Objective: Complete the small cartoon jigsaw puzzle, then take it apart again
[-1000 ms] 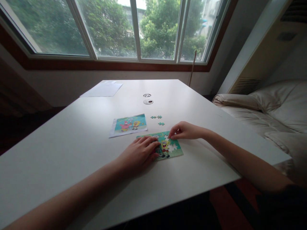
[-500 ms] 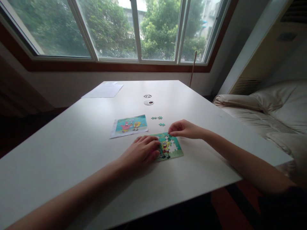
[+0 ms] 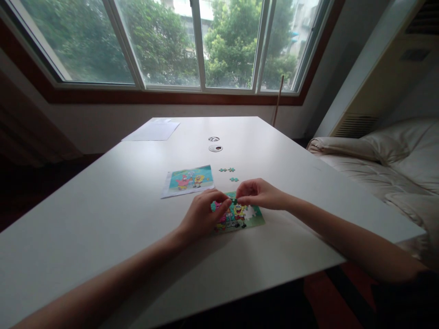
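Note:
On the table lies a jigsaw puzzle (image 3: 240, 221) with a cartoon picture, its right part showing pale gaps. Above its upper edge, a small dark green puzzle piece (image 3: 234, 201) sits between the fingertips of both hands. My right hand (image 3: 262, 194) pinches it from the right, thumb and fingers together. From the left, my left hand (image 3: 202, 211) closes thumb and index finger on the same piece, arching over the puzzle's left side and covering part of it. Several loose puzzle pieces (image 3: 234, 179) lie just beyond the hands.
A printed picture sheet (image 3: 188, 179) with matching cartoon figures lies left of the loose pieces. White paper (image 3: 151, 131) rests at the far left of the white table (image 3: 113, 219). Round table inserts (image 3: 215, 148) sit farther back. A pale sofa (image 3: 363, 160) stands at right.
My left hand has lifted from flat on the puzzle into a pinch, uncovering more of the picture. My right hand has moved left and slightly nearer, bringing the piece between both hands' fingertips.

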The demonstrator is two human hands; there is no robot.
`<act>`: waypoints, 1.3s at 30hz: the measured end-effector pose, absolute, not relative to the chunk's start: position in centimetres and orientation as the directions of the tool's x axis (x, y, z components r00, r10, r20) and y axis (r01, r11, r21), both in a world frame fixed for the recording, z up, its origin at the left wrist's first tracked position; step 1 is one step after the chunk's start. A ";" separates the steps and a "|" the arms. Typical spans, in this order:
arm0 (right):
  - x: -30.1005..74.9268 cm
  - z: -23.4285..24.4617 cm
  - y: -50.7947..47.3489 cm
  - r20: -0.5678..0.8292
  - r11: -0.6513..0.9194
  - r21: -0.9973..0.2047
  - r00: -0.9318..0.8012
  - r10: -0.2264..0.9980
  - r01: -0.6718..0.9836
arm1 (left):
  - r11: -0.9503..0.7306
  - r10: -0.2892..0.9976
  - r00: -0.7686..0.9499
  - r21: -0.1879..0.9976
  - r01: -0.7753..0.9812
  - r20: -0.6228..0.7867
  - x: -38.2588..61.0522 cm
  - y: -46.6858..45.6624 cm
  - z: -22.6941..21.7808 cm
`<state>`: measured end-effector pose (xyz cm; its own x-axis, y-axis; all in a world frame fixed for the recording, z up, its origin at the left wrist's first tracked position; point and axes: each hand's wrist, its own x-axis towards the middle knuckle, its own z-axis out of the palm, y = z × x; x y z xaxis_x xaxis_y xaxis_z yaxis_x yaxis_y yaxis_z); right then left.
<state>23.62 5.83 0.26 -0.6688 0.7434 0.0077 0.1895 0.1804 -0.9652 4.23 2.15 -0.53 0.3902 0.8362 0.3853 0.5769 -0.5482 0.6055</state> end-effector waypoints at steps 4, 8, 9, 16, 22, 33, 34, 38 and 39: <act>24.1 0.7 5.5 0.053 0.409 -0.861 -0.745 0.665 0.303 | -0.464 0.884 0.333 0.694 0.550 0.327 4.0 2.6 -0.7; 24.3 1.2 5.3 0.259 0.658 -0.640 -0.695 0.671 0.397 | -0.436 0.894 0.348 0.730 0.527 0.282 3.9 2.8 -0.7; 24.4 1.2 5.3 0.294 0.694 -0.599 -0.696 0.655 0.400 | -0.435 0.894 0.352 0.730 0.527 0.278 3.9 2.8 -0.6; 24.2 1.5 4.9 0.366 0.820 -0.435 -0.759 0.538 0.372 | -0.413 0.891 0.395 0.757 0.506 0.223 4.0 2.8 -0.6; 24.2 1.6 4.8 0.363 0.857 -0.357 -0.790 0.495 0.372 | -0.469 0.872 0.406 0.702 0.537 0.272 3.9 2.8 -0.5; 27.8 1.7 7.5 0.058 0.750 -0.413 -0.808 0.587 0.516 | -0.772 0.622 0.697 0.129 0.623 0.358 1.2 3.1 -1.1; 27.9 1.6 7.5 0.035 0.744 -0.425 -0.812 0.583 0.516 | -0.775 0.617 0.705 0.118 0.620 0.350 1.2 3.1 -1.1; 27.8 1.6 7.4 -0.021 0.726 -0.438 -0.813 0.581 0.530 | -0.778 0.616 0.716 0.116 0.617 0.328 1.1 3.1 -1.1; 27.7 1.6 7.4 -0.030 0.724 -0.436 -0.813 0.581 0.534 | -0.781 0.615 0.720 0.119 0.613 0.323 1.1 3.1 -1.1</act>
<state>27.75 7.35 1.61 -0.8132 0.5812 -0.0302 0.5339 0.7243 -0.4363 1.13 3.08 -1.05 0.7197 0.6147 0.3228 0.6134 -0.7807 0.1192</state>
